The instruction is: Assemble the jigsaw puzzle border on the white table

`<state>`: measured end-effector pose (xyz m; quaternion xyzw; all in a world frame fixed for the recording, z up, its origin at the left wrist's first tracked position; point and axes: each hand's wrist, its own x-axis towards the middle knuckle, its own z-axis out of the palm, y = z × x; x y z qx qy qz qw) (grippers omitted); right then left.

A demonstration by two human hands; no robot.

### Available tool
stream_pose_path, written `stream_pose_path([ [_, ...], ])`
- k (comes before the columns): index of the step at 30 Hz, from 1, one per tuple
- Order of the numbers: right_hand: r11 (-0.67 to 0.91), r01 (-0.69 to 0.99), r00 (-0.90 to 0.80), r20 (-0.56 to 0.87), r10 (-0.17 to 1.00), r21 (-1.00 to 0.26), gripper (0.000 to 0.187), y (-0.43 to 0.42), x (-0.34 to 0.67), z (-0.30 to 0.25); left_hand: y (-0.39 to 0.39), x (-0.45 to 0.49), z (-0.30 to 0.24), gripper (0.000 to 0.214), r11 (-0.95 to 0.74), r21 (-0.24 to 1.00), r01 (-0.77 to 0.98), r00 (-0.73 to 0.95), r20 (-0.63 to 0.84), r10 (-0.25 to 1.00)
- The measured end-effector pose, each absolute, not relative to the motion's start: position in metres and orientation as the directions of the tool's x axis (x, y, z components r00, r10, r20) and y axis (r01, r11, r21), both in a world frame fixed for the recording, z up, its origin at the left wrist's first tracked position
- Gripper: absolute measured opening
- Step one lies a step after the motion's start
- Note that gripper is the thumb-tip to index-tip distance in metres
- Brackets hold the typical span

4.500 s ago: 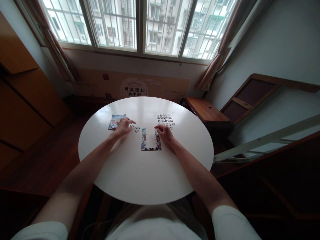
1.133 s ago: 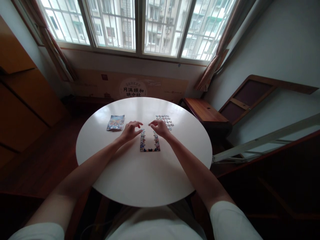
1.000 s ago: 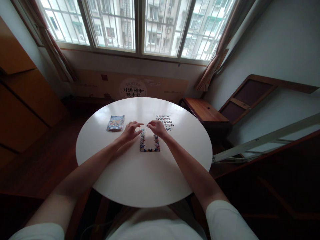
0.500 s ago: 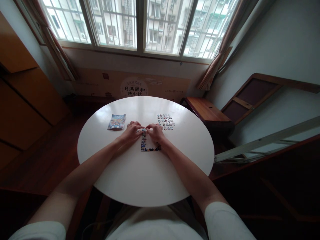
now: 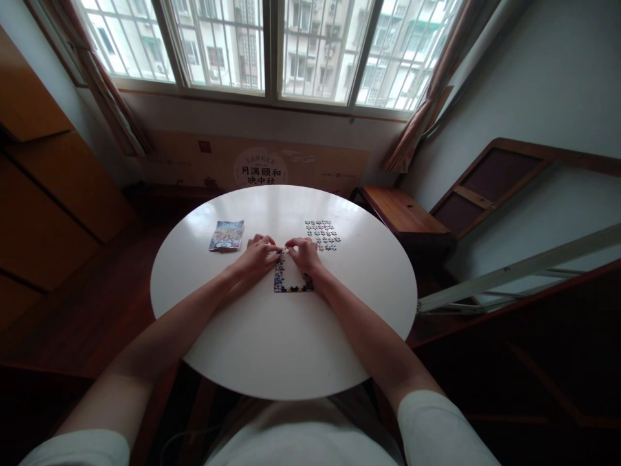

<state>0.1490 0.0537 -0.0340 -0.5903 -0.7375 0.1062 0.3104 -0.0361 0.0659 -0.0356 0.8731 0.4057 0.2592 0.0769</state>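
Note:
A part-built jigsaw frame (image 5: 292, 288), a U of coloured edge pieces, lies at the middle of the round white table (image 5: 272, 349). My left hand (image 5: 258, 254) has its fingers curled down onto the far end of the frame's left strip. My right hand (image 5: 303, 253) is closed, its fingertips pinching a small puzzle piece (image 5: 284, 249) against that same end. The fingertips of both hands meet there. My right palm hides the frame's right strip.
Several loose puzzle pieces (image 5: 323, 234) lie in rows to the right of my hands. A small colourful picture card (image 5: 226, 235) lies to the left. A wooden bench (image 5: 398, 219) stands past the table's right edge, and barred windows are behind.
My right hand carried a piece leftward from near the loose pieces down to the far end of the left strip. My left hand lowered to meet it, and both now press there.

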Motion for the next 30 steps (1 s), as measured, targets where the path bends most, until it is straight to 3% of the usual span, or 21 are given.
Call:
stream_pose_path([
  [5,0.290,0.789,-0.106,0.346,0.932,-0.541,0.020,0.0542,0.1489,-0.0338,0.0670,-0.0362,-0.0345,0.031,-0.646,0.355,0.676,0.527,0.380,0.760],
  [30,0.298,0.856,-0.152,0.346,0.926,-0.422,0.023,0.0555,0.1476,-0.0370,0.0679,-0.0347,-0.0360,0.025,-0.667,0.322,0.672,0.559,0.370,0.742],
])
